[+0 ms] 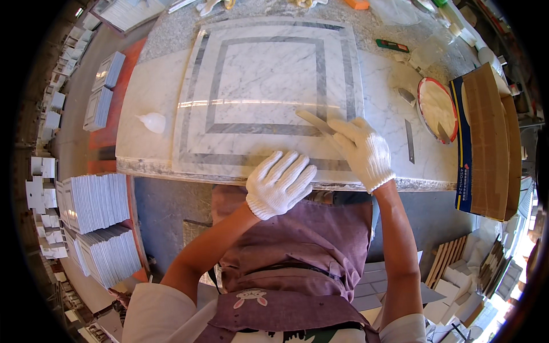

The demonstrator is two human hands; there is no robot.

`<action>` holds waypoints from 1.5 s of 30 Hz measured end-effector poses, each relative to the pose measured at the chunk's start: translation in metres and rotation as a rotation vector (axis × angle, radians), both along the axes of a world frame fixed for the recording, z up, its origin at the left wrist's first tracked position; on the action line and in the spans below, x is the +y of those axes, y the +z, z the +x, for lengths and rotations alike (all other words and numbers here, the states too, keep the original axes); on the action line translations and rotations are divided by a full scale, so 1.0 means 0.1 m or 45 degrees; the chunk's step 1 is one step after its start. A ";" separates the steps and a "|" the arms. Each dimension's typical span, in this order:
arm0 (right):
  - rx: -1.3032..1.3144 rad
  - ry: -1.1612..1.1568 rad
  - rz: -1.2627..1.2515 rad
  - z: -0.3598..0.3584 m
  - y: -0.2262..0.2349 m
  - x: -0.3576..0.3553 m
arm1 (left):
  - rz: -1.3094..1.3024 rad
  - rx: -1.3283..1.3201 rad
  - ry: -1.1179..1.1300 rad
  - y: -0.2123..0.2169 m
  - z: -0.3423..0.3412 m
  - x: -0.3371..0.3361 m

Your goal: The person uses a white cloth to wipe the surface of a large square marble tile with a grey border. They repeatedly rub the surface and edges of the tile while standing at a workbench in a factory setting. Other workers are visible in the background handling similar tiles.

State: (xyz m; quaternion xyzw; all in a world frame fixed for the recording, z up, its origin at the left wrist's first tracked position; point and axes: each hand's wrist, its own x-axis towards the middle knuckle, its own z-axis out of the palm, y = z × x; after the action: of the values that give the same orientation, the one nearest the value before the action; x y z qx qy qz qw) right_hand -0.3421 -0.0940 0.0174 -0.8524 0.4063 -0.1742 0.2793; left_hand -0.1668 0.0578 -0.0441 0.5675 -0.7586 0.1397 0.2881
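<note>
Big stone desk (154, 91) fills the upper half of the view, and lying on it is the marble panel (269, 80), white with grey inlaid bands forming nested squares, its near edge running along the desk's front lip right in front of the person.

Left hand (280, 184), white knit glove, lies flat and spread on the panel's near edge, fingers fanned wide, holding nothing, just pressing down.

Right hand (361, 150), gloved too, is closed around a flat tan scraper (313, 121). The tool's long axis runs up and to the left from the fingers, its tip sitting on the inner grey band near that band's near-right corner. So the right hand is the one on the tool; the left rests just beside it, lower and to the left.

Off to the left on the slab, a small translucent squeeze bottle (152, 121) lies well apart from both hands. To the right, a round red-rimmed dish (437, 108).

Hard to tell: the scraper's handle is buried in the glove, and whether its edge truly touches stone.
</note>
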 end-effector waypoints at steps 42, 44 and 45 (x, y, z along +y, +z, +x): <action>-0.021 0.252 -0.095 0.02 -0.08 -0.14 | 0.007 -0.012 0.006 0.02 0.00 0.01; -0.058 0.276 -0.076 0.00 -0.12 -0.18 | -0.015 -0.017 0.003 0.00 0.00 0.00; -0.079 0.289 -0.061 0.01 -0.13 -0.19 | -0.020 -0.018 0.006 -0.01 -0.01 0.00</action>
State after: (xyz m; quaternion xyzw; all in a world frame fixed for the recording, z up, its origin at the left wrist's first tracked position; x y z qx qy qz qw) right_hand -0.3415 -0.1134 0.0048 -0.8935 0.2941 -0.1773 0.2893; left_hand -0.1676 0.0579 -0.0448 0.5659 -0.7581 0.1504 0.2870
